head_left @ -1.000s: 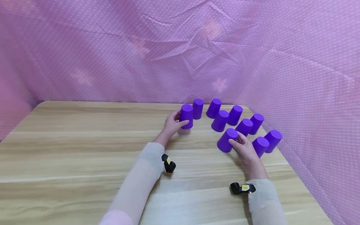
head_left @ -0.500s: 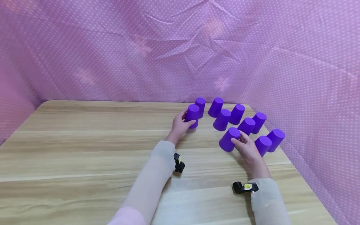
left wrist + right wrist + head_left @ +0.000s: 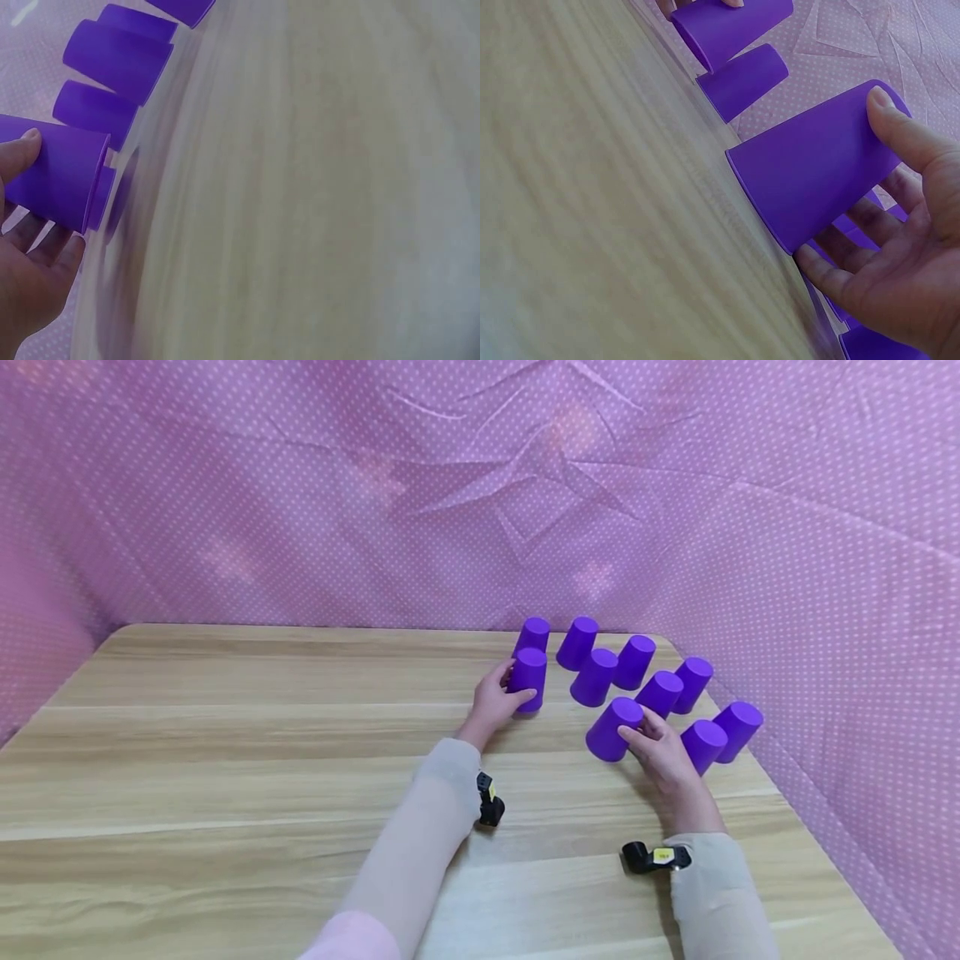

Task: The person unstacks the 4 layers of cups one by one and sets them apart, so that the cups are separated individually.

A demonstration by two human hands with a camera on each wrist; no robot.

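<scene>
My left hand [image 3: 495,700] grips an upside-down purple cup [image 3: 529,672], thumb on one side and fingers on the other. In the left wrist view this cup [image 3: 60,169] hangs a little above the tabletop, its shadow beside it. Another purple cup [image 3: 534,632] stands right behind it, partly hidden. My right hand [image 3: 666,762] holds a second upside-down purple cup [image 3: 609,733] at the front of the group. From the right wrist view, the rim of that cup [image 3: 810,169] is at or very near the table; contact is unclear.
Several more upside-down purple cups stand between and beyond the hands, including a middle one [image 3: 594,679], a back one [image 3: 577,643] and a far-right one [image 3: 738,732]. The wooden table [image 3: 225,760] ends at a pink dotted cloth [image 3: 300,527] behind and to the right.
My left hand has carried its cup to the right, then slightly nearer, so it now stands in front of the back-left cup. The right hand and its cup stay in place.
</scene>
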